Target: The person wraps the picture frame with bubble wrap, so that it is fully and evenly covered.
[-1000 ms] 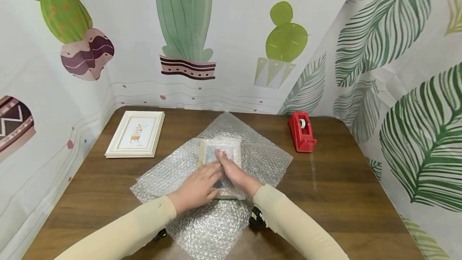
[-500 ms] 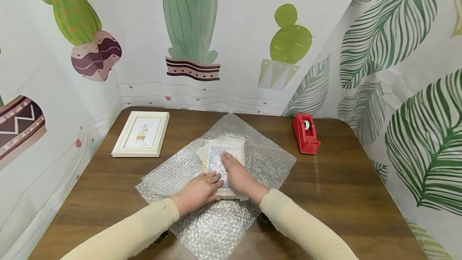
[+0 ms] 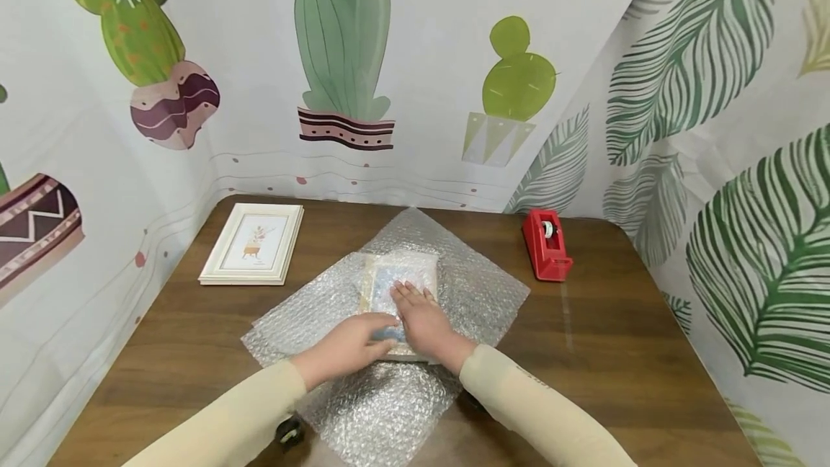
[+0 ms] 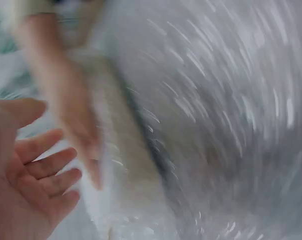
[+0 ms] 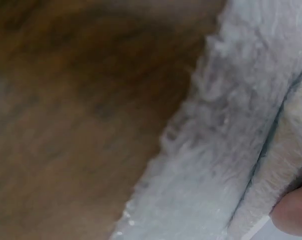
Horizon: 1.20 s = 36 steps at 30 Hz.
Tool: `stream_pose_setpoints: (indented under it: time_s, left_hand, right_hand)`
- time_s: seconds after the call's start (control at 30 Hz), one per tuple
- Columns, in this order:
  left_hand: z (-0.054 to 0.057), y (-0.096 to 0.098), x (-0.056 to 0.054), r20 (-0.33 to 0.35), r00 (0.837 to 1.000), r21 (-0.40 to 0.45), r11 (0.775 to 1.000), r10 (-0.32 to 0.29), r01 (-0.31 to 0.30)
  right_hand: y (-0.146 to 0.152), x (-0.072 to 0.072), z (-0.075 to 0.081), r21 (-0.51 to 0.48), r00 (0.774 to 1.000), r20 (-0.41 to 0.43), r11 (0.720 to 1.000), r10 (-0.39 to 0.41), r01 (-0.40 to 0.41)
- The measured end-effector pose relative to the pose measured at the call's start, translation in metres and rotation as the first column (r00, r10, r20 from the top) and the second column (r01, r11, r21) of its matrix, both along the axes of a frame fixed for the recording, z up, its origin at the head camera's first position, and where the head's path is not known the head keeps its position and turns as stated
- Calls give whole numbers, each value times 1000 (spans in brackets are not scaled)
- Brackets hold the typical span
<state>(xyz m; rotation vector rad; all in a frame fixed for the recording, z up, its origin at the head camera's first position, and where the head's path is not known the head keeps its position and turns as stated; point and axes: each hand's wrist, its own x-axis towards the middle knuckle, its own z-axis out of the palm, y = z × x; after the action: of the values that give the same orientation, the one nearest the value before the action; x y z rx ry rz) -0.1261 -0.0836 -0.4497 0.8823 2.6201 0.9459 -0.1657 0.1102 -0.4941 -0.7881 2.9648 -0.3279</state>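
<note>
A picture frame (image 3: pixel 395 269), covered by a layer of bubble wrap, lies on a larger spread of bubble wrap (image 3: pixel 483 287) mid-table. My right hand (image 3: pixel 424 323) lies over the covered frame, its fingers extended across the top. At the frame's lower left is my left hand (image 3: pixel 344 344), fingers loosely bent and holding nothing. The left wrist view, blurred, has the left palm (image 4: pixel 25 190) turned toward the frame's wrapped side (image 4: pixel 125 165). In the right wrist view only a fingertip (image 5: pixel 293 212) of the right hand shows, beside the wrapped edge.
A second, cream-white picture frame (image 3: pixel 253 245) with a plant print lies at the table's back left. Toward the back right stands a red tape dispenser (image 3: pixel 546 245), with a clear strip of tape (image 3: pixel 567 316) in front of it. Wooden tabletop (image 3: pixel 622 352) surrounds the wrap.
The hands were close together on the wrapped frame; the left hand has drawn back to the lower left. The right hand has turned flatter over the frame. The head view has shifted slightly.
</note>
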Motion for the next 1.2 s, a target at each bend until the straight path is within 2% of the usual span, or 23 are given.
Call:
stream_pose_setpoints:
  time_s: [0.03,0.07,0.1,0.17,0.23,0.3,0.33,0.37,0.43,0.47,0.5,0.57,0.6,0.63,0.67,0.83,0.9,0.97,1.0,1.03,1.1,1.13,1.2]
  left_hand:
    - [3,-7,6,154,988,123,992,22,-41]
    - [4,-14,12,303,953,234,968,20,-95]
    - [5,-22,18,449,893,319,931,15,-176]
    - [0,-39,30,667,744,416,850,-44,-322]
    - [-10,-54,37,798,593,435,786,-111,-439]
    - [-21,-65,42,861,487,427,731,-149,-532]
    - [-27,-70,43,876,451,429,701,-171,-570]
    - [-32,-73,43,887,424,428,667,-182,-609]
    - [-39,-76,43,904,385,416,596,-186,-687]
    - [-41,-75,42,909,375,410,561,-184,-719]
    - [-42,-74,41,914,369,400,534,-170,-745]
    - [-42,-69,37,923,366,375,491,-117,-787]
    - [-40,-65,35,926,368,362,479,-85,-800]
    - [-39,-62,33,925,376,351,479,-46,-804]
    - [-36,-57,30,923,384,334,484,4,-809]
    - [-24,-39,10,848,453,246,553,275,-796]
    - [-21,-38,1,814,465,212,568,348,-795]
    - [-19,-41,-8,782,487,191,594,388,-781]
    - [-20,-43,-11,779,503,202,609,375,-767]
    - [-20,-46,-15,778,525,236,615,344,-753]
    - [-20,-50,-19,773,578,334,607,261,-721]
    - [-20,-50,-20,770,603,392,591,209,-705]
    - [-21,-49,-19,756,647,511,530,98,-677]
  right_hand:
    - [-1,0,-1,7,1000,8,1000,2,-2]
    - [-1,0,-2,10,1000,13,1000,2,-2]
    - [-2,1,-2,13,1000,18,1000,0,-1]
    - [-2,0,-1,18,999,34,1000,-4,4]
    - [-2,0,0,22,999,46,1000,-7,6]
    - [0,-1,1,26,999,53,1000,-8,7]
    - [0,-1,2,29,998,59,1000,-8,7]
    - [0,-2,2,31,998,60,999,-6,5]
    - [0,-2,2,38,998,60,999,-4,2]
    - [0,-2,2,39,998,68,999,-5,2]
    - [0,-2,2,45,998,66,999,-3,0]
    - [-1,-2,2,46,998,60,999,-1,-2]
    - [-1,-1,1,46,998,60,999,0,-3]
    - [-1,-1,1,46,998,60,999,0,-2]
    - [-1,-1,1,47,998,56,999,-1,-1]
    - [0,0,1,54,999,36,998,-13,11]
    - [0,0,0,55,999,28,998,-16,14]
    - [-1,0,-1,49,1000,25,999,-19,17]
    - [-1,0,-1,48,999,25,999,-21,20]
    - [-1,1,-1,48,1000,22,999,-22,21]
    - [-2,1,-1,48,999,25,999,-20,19]
    - [-2,1,-1,49,999,27,999,-19,18]
    - [-2,1,-1,55,1000,27,998,-16,14]
